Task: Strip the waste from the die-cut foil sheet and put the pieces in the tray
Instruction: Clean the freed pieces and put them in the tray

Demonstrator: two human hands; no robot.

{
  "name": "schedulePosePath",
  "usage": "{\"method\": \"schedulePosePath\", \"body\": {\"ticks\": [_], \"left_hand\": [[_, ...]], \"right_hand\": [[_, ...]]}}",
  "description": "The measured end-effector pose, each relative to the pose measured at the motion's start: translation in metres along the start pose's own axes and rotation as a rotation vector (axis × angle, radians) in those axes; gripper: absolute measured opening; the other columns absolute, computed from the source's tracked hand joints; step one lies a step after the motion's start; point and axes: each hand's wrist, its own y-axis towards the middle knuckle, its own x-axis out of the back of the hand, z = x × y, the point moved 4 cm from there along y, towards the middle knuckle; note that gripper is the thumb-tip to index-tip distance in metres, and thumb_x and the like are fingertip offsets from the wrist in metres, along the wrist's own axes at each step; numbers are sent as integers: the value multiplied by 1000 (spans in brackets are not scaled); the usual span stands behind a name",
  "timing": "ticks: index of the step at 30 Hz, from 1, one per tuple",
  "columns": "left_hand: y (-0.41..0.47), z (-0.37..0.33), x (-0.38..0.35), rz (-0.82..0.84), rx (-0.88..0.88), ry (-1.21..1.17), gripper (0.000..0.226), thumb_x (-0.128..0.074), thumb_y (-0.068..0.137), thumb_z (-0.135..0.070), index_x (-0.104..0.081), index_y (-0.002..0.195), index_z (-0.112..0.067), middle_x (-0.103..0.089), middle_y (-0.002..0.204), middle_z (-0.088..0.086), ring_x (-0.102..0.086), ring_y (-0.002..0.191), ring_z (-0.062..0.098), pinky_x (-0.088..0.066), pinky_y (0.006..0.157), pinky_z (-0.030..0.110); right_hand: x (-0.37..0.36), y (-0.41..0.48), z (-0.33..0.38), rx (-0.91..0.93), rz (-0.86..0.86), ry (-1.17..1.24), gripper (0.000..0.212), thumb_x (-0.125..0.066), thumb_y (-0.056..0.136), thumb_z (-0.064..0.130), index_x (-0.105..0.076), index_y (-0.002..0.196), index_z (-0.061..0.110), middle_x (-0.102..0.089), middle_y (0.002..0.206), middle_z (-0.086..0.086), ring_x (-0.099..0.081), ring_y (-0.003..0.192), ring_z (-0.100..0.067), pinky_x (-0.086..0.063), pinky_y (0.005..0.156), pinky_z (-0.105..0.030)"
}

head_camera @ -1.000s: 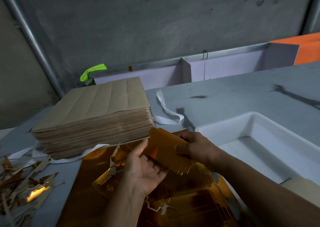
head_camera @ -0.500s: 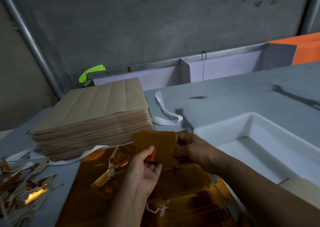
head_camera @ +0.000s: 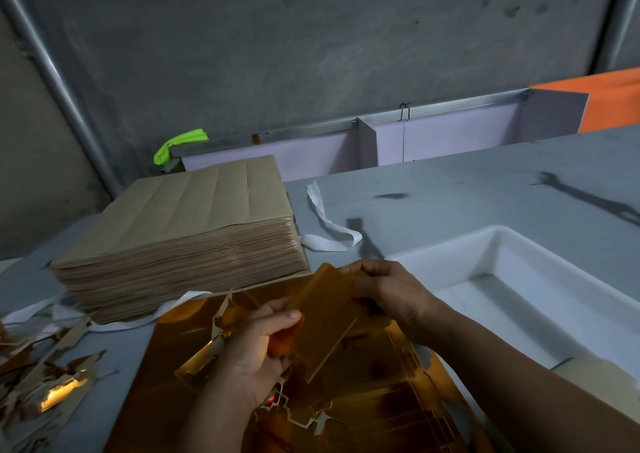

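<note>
Pinched between left hand (head_camera: 258,352) and right hand (head_camera: 393,291), a foil piece (head_camera: 325,317) tilts.

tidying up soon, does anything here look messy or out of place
Yes: jagged foil scraps lie strewn loose on the table at the left, and a white strip curls loose beside the brown paper stack. Nothing else stands out.
</note>
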Motion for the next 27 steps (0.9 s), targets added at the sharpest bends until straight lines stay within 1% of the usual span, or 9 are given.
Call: {"method": "schedulePosePath", "body": {"ticks": [3,7,9,11,13,16,18,22,27], "left_hand": [[-4,5,-5,90,23,114,38,-68,72,-8,-73,107,-20,-72,110,16,-62,109,38,-50,84,46],[-11,9,-19,229,53,205,54,-62,74,-10,-61,126,-23,-71,111,17,-68,94,32,-52,64,37],[-10,12,-26,274,53,204,59,-58,74,-8,-56,131,-19,-71,112,18,-70,96,31,-56,64,38],[-10,14,-30,266,47,177,62,-56,72,-7,-53,134,-11,-71,108,19,-72,91,29,-57,62,37],[-9,15,-33,268,35,149,54,-52,74,-7,-58,127,-9,-71,97,19,-71,85,29,-56,61,37],[-9,15,-35,260,38,97,42,-50,76,-8,-67,113,-12,-71,98,20,-70,86,32,-54,69,41],[-10,15,-36,271,53,58,38,-48,77,-7,-68,109,-12,-71,94,19,-71,82,31,-54,67,41],[-14,16,-41,321,85,-36,38,-44,77,-4,-66,107,-8,-68,73,15,-68,59,23,-53,47,31],[-14,18,-45,352,91,-97,39,-45,75,-3,-69,105,-6,-70,74,15,-70,58,23,-54,46,30]], "right_hand": [[1,0,0,4,-36,37,22,-61,90,4,-70,104,18,-67,94,-14,-62,76,-23,-52,62,-27],[0,0,0,19,-38,67,18,-63,93,11,-67,107,21,-67,107,-15,-67,81,-22,-56,63,-26],[-1,-1,0,39,-33,65,15,-65,93,18,-66,107,22,-67,107,-13,-68,84,-22,-57,66,-27],[-1,-2,0,56,-7,81,24,-72,87,31,-66,109,24,-69,106,-10,-70,86,-22,-60,74,-33],[-3,-4,-1,64,67,85,43,-77,76,43,-63,114,27,-68,109,-9,-71,92,-23,-60,83,-38],[-9,-6,-2,65,188,121,56,-84,72,41,-59,122,34,-65,118,-13,-70,102,-30,-58,88,-47],[-10,-6,-2,82,200,138,59,-82,71,42,-58,125,38,-67,115,-13,-67,105,-37,-54,91,-57],[-10,-6,0,128,199,116,58,-81,70,45,-59,123,41,-68,105,-9,-68,98,-39,-52,92,-60],[-10,-6,0,128,203,107,62,-83,66,50,-60,122,42,-66,108,-11,-67,98,-41,-53,90,-60]]}}
